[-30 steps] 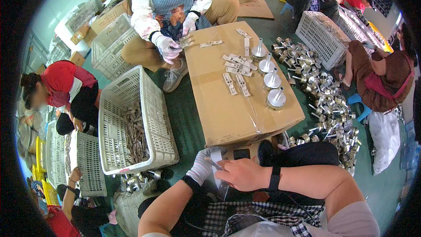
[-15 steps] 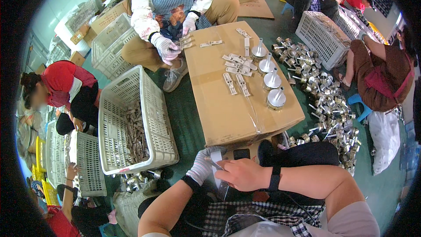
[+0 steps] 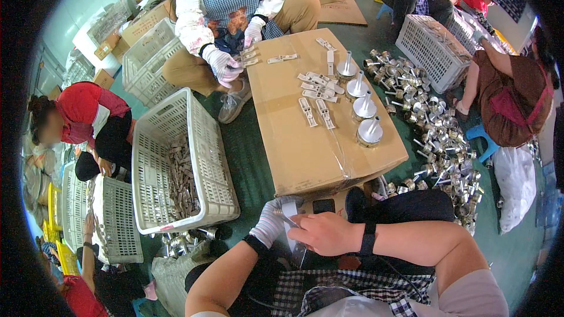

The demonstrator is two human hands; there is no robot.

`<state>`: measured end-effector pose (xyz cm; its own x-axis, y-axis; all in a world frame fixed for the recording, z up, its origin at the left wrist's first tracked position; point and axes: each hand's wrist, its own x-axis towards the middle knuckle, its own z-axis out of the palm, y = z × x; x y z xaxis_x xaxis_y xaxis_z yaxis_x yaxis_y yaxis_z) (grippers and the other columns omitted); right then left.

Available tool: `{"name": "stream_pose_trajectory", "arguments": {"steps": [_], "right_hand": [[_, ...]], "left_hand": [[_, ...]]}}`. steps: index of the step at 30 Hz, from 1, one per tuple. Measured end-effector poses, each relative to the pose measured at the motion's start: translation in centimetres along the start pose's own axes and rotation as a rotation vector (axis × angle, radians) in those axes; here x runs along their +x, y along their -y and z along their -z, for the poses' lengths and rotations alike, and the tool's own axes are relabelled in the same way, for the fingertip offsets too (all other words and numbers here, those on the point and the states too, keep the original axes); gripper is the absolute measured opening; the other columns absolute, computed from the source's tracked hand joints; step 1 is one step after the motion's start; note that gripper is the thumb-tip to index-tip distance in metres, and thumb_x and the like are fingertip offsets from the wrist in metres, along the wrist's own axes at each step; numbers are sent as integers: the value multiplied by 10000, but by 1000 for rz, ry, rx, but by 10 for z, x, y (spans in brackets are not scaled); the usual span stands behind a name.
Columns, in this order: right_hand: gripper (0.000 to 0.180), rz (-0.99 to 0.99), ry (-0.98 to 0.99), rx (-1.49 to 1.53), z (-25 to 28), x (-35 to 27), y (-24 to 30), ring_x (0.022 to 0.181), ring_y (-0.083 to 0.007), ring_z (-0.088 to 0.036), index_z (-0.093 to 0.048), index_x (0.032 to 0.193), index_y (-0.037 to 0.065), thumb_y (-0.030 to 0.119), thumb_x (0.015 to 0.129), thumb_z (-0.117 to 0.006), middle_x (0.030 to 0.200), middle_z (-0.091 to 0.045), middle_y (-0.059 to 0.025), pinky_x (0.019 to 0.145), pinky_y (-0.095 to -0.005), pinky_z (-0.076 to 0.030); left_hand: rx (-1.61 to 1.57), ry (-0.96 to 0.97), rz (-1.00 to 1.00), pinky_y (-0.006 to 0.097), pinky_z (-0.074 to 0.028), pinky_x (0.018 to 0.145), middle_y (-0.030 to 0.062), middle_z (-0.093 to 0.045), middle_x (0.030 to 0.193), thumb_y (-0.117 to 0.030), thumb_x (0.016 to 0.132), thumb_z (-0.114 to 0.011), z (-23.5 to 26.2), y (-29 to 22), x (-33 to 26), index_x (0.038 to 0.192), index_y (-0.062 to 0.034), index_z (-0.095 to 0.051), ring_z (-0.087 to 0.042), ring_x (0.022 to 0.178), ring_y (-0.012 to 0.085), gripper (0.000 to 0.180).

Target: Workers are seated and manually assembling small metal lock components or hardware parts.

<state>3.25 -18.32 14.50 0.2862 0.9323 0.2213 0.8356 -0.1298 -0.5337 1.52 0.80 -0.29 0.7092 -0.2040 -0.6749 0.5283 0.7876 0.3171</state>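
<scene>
My left hand [image 3: 272, 223], in a striped white glove, is closed round a pale flat strip [image 3: 289, 208] in front of the cardboard box's near edge. Bare-skinned, my right hand [image 3: 326, 233] pinches against the strip, its fingers on a thin grey metal piece [image 3: 286, 219] whose kind I cannot make out. Ahead, on the cardboard box [image 3: 299, 147], lie several pale clip-like parts [image 3: 319, 86]. Along the box's right side stand several silver round cups with upright stems [image 3: 369, 132].
A white plastic basket [image 3: 217, 170] holding flat strips stands at left. Many stemmed metal cups [image 3: 446, 152] are heaped on the floor to the right. Across the box, a co-worker's gloved hand [image 3: 223, 66] is near several clips. A dark flat object [image 3: 324, 206] lies beyond my right hand.
My own hands and the parts on the box stay put. At left, a co-worker's raised arm has shifted slightly; at far right, a seated person has leaned and moved an arm.
</scene>
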Motion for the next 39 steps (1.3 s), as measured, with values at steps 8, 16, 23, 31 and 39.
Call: {"name": "stream_pose_trajectory", "arguments": {"steps": [8, 16, 23, 31, 39], "right_hand": [[132, -21, 26, 9, 0, 1, 1, 799, -299, -594, -469, 886, 45, 104, 783, -526, 882, -527, -155, 608, -385, -502], [136, -6, 13, -5, -1, 0, 0, 796, -301, -594, -466, 893, 42, 95, 781, -523, 887, -528, -158, 611, -380, -502], [155, -8, 34, 1, 0, 1, 0, 815, -306, -597, -466, 912, 36, 94, 780, -524, 934, -538, -175, 630, -381, -506], [152, -10, 35, -11, 0, 0, 0, 820, -301, -599, -465, 905, 36, 90, 775, -524, 934, -542, -174, 632, -380, -507], [155, -14, 44, -6, 2, 1, 1, 811, -300, -596, -466, 903, 38, 92, 771, -526, 933, -541, -172, 638, -378, -506]], "left_hand": [[-15, 44, 7, 424, -481, 838, 156, -627, 1020, -151, 898, -386, 14, 1, 9, 1053, -42, -587, -599, 901, 297, 277], [-19, 35, 12, 426, -483, 820, 149, -629, 996, -142, 900, -389, 2, 0, 0, 1042, -43, -589, -600, 875, 287, 265], [-7, -29, -7, 401, -500, 762, 129, -634, 949, -103, 902, -401, -22, -4, -17, 1016, -47, -593, -602, 817, 261, 231], [41, -30, -6, 387, -506, 729, 113, -632, 900, -123, 899, -415, -21, -3, -17, 991, -61, -596, -600, 783, 244, 212], [18, -27, -6, 387, -502, 742, 115, -634, 913, -132, 897, -417, -15, -2, -10, 993, -63, -595, -599, 797, 247, 213]]}}
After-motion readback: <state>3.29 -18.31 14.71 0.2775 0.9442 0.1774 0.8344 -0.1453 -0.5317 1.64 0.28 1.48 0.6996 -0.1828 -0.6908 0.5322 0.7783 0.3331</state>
